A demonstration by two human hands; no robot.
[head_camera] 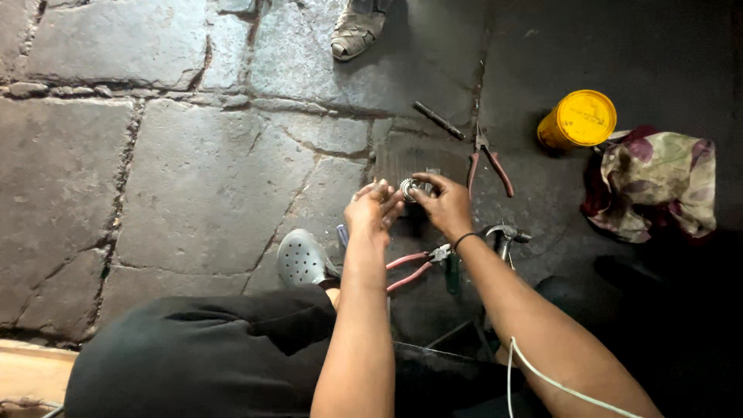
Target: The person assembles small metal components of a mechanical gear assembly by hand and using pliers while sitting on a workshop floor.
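Both my hands meet over a dark stone floor around a small round metal part (408, 187) that looks like a bearing or gear. My left hand (373, 210) pinches it from the left with its fingertips. My right hand (444, 203), with a black band on the wrist, grips it from the right. The part sits above a dark ribbed mat (414, 155); I cannot tell whether it rests on the mat.
Red-handled pliers (487, 159) and a dark metal rod (438, 120) lie beyond my hands. Another pair of red-handled pliers (414, 267) and a hammer (503, 236) lie nearer. A yellow can (579, 118) and flowered cloth (658, 182) are at right. Someone's shoe (354, 32) stands at the top; my grey clog (300, 259) is below.
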